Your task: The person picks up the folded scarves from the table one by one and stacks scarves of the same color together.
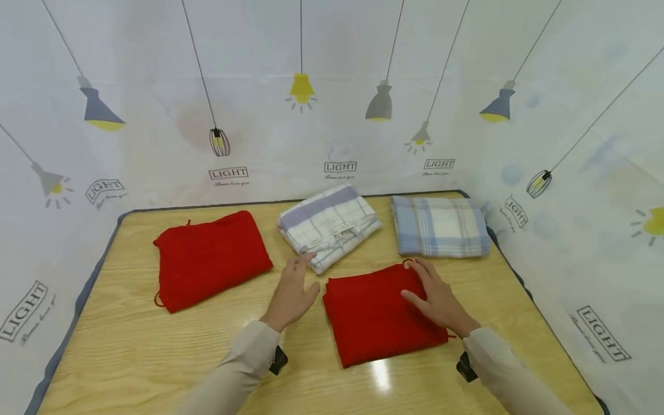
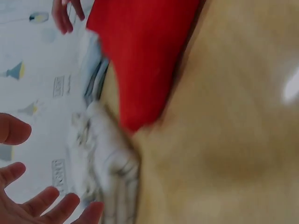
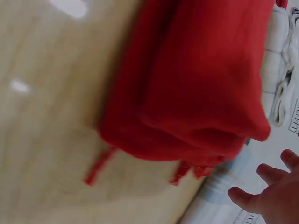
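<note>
A folded red cloth (image 1: 373,323) with short cords at its corners lies between my hands near the middle of the table. Over its right part hovers my right hand (image 1: 438,297), fingers spread; whether it touches the fabric I cannot tell. In the right wrist view that hand (image 3: 282,196) holds nothing. My left hand (image 1: 292,294) is just left of the cloth, its fingertips overlapping the near corner of a folded white checked towel (image 1: 332,225) in the head view. The left wrist view shows the left hand (image 2: 42,205) with fingers apart and nothing in them.
Another folded red cloth (image 1: 212,259) with corner cords lies at the left. A folded blue-and-white plaid cloth (image 1: 441,226) sits at the back right. The wooden table (image 1: 155,357) is enclosed by white sheeting (image 1: 270,132) printed with lamps.
</note>
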Demonstrator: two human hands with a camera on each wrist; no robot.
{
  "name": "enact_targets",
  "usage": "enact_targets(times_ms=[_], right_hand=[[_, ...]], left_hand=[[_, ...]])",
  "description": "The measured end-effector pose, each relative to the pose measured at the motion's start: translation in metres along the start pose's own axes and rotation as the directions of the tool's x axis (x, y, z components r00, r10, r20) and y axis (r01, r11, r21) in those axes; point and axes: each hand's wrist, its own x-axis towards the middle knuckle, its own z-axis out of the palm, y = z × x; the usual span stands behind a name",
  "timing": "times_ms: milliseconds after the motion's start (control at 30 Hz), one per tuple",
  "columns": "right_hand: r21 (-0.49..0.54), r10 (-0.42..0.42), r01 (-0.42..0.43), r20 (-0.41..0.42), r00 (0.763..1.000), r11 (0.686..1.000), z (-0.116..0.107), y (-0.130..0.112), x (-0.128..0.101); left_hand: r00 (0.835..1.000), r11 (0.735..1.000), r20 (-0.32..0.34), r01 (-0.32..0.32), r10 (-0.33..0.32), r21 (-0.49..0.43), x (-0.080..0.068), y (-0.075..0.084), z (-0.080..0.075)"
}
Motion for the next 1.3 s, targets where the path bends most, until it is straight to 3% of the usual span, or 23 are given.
enact_targets(times_ms=[233, 467, 667, 1000, 1133, 1300], right_hand=[[0.042, 0.076, -0.075, -0.013, 0.997, 0.996, 0.013, 0.010, -0.019], [0.084, 0.129, -0.128, 0.001, 0.992, 0.988, 0.027, 0.015, -0.028], [0.078, 0.154, -0.155, 0.013, 0.988, 0.985, 0.032, 0.012, -0.025], [0.092, 0.123, -0.130, 0.081, 0.989, 0.987, 0.028, 0.014, -0.025], [0.118, 0.097, -0.103, 0.058, 0.994, 0.988, 0.027, 0.016, -0.026], [0.162, 0.086, -0.082, -0.014, 0.996, 0.983, 0.027, 0.018, -0.030]], left_hand=[[0.997, 0.995, -0.010, 0.081, -0.082, -0.064, -0.029, 0.008, 0.050], [0.983, 0.978, 0.007, 0.181, -0.181, -0.107, -0.045, 0.017, 0.080], [0.974, 0.961, 0.040, 0.229, -0.225, -0.154, -0.045, 0.022, 0.089], [0.956, 0.936, 0.075, 0.292, -0.283, -0.196, -0.039, 0.022, 0.095], [0.954, 0.930, 0.068, 0.300, -0.292, -0.213, -0.037, 0.018, 0.097], [0.959, 0.928, 0.012, 0.277, -0.283, -0.249, -0.037, 0.013, 0.100]])
